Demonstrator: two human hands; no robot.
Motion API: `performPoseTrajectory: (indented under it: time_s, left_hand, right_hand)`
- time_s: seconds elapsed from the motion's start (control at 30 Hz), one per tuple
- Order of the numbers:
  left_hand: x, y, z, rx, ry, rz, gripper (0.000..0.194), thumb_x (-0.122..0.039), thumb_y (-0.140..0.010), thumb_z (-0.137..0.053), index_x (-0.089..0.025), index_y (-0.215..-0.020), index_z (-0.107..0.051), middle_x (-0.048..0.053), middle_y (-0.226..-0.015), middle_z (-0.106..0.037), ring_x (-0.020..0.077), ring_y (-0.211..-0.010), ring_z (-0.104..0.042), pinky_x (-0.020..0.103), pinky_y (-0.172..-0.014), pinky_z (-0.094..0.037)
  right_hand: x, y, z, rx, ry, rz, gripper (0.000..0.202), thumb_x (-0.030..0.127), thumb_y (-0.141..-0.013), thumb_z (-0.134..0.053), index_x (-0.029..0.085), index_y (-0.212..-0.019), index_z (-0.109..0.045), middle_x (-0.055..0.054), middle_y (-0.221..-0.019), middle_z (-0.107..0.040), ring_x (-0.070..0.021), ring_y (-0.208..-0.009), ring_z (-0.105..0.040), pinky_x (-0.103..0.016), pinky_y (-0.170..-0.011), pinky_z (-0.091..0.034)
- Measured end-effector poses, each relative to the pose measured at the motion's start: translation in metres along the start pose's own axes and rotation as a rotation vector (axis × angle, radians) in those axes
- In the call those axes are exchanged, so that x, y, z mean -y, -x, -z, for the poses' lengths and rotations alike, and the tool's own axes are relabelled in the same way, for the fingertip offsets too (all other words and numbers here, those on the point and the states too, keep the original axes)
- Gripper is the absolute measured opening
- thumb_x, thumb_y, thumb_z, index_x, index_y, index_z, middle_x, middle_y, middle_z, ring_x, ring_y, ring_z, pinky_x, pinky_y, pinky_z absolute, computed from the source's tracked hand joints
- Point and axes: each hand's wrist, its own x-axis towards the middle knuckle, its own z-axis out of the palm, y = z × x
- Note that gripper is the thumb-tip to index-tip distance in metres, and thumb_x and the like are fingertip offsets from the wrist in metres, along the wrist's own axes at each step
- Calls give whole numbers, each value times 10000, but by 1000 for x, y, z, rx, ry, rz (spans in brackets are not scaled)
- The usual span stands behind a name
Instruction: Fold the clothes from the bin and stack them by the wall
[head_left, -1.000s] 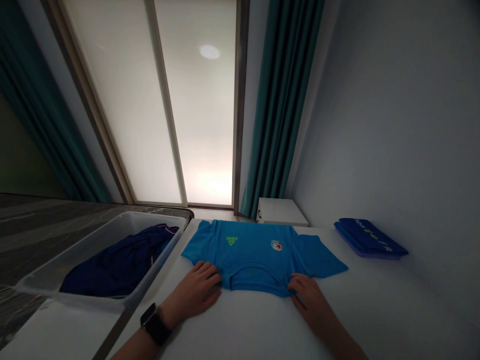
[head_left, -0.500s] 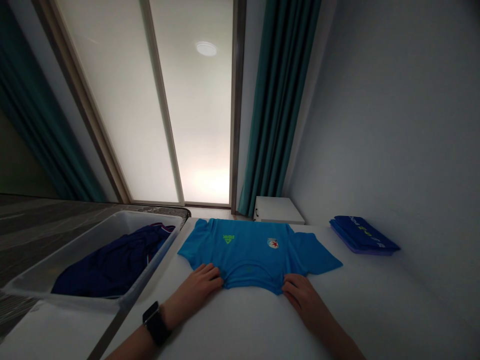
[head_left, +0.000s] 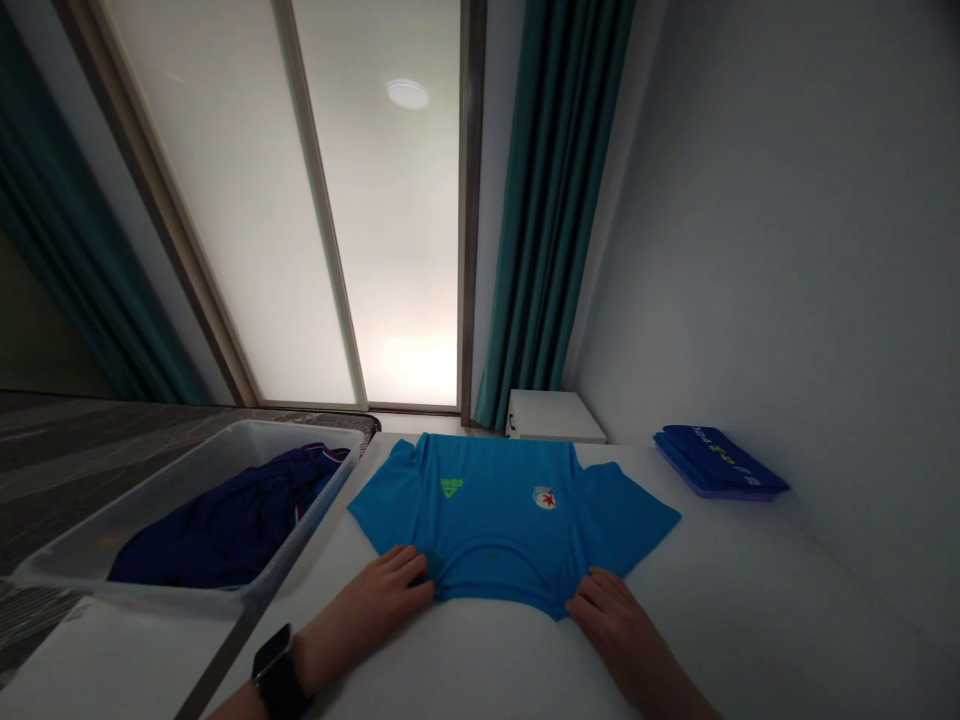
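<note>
A blue T-shirt (head_left: 495, 500) lies spread on the white table, its neckline towards me and both sleeves out to the sides. A green logo and a badge with a red star show on its chest. At the left shoulder, by the collar, my left hand (head_left: 397, 583) pinches the fabric; a black watch (head_left: 279, 672) is on that wrist. My right hand (head_left: 607, 605) grips the opposite shoulder beside the collar. Both sets of fingertips are closed on the cloth, and the shirt's far edge reaches the table's far side.
To the left stands a translucent plastic bin (head_left: 247, 432) with dark blue clothing (head_left: 225, 520) in it. A folded stack of blue garments (head_left: 720, 465) rests at the right, near the wall. Beyond the table are a white cabinet (head_left: 555, 415) and a teal curtain (head_left: 555, 220).
Both hands have drawn the shirt's shoulders slightly towards me and a little apart. The collar edge sits nearer and the shirt looks flatter. The view has shifted slightly.
</note>
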Motion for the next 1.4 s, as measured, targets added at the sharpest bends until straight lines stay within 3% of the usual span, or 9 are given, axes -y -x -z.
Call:
performPoseTrajectory:
  time_s: [0.2, 0.37, 0.43, 0.5, 0.6, 0.73, 0.83, 1.07, 1.4]
  left_hand:
    - [-12, 7, 9, -2, 125, 80, 188, -206, -993, -471, -215, -845, -587, 29, -893, -598, 183, -819, -536, 302, -744, -419]
    - [1, -18, 15, -59, 263, 262, 296, -267, -1033, -335, -215, -994, -623, 35, -884, -652, 173, -806, -592, 285, -732, -465]
    - [12, -36, 11, -107, 235, 302, 282, -270, -1026, -345, -212, -1129, -600, 59, -1008, -662, 194, -915, -609, 309, -795, -492]
    - [25, -53, 3, -121, 185, 303, 318, -263, -1000, -403, -211, -1286, -533, 82, -1196, -624, 222, -1082, -584, 355, -904, -495]
    - [43, -70, -16, -59, 105, 307, 434, -303, -978, -452, -227, -1405, -456, 90, -1412, -513, 260, -1290, -474, 439, -1059, -413]
    - [57, -72, -40, 31, 54, 432, 505, -436, -995, -403, -215, -1447, -439, 108, -1517, -414, 282, -1406, -356, 487, -1144, -299]
    - [54, -68, -50, 47, 30, 504, 536, -486, -1004, -350, -244, -1479, -401, 87, -1546, -373, 285, -1441, -296, 528, -1166, -233]
    - [37, -65, -44, 77, 44, 615, 657, -604, -981, -290, -231, -1521, -320, 106, -1590, -260, 353, -1475, -153, 633, -1146, -144]
    - [11, -50, -48, 54, 0, 659, 682, -625, -975, -257, -210, -1506, -360, 136, -1561, -322, 394, -1451, -210, 661, -1122, -171]
  right_hand:
    - [14, 6, 20, 126, -150, -88, 329, 39, -884, -394, 249, -943, -641, -40, -901, -657, -207, -842, -611, -351, -822, -467]
    - [2, -40, 34, 260, -412, -284, 382, 178, -968, -308, 260, -1105, -654, -44, -974, -684, -199, -852, -641, -345, -773, -515]
    - [-4, -66, 27, 218, -459, -323, 404, 193, -975, -291, 232, -1161, -647, -71, -1070, -675, -202, -963, -643, -340, -824, -528]
    - [-7, -88, 14, 163, -405, -296, 425, 199, -975, -292, 218, -1240, -623, -97, -1231, -630, -225, -1150, -586, -383, -975, -478]
    - [-9, -105, -11, 200, -242, -293, 449, 249, -989, -298, 183, -1355, -550, -121, -1390, -543, -261, -1311, -473, -454, -1099, -377]
    - [-14, -104, -31, 315, -150, -310, 565, 494, -1017, -247, 212, -1490, -377, -82, -1569, -324, -247, -1452, -258, -478, -1190, -201]
    - [-17, -100, -34, 366, -139, -307, 633, 578, -1004, -179, 233, -1518, -310, -63, -1596, -250, -219, -1472, -195, -461, -1206, -129]
    - [-16, -96, -26, 408, -109, -312, 661, 618, -989, -168, 251, -1532, -256, -59, -1610, -187, -233, -1485, -123, -504, -1203, -87]
    - [1, -65, -12, 408, -116, -333, 626, 615, -989, -202, 316, -1538, -199, -36, -1620, -131, -264, -1486, -83, -538, -1198, -99]
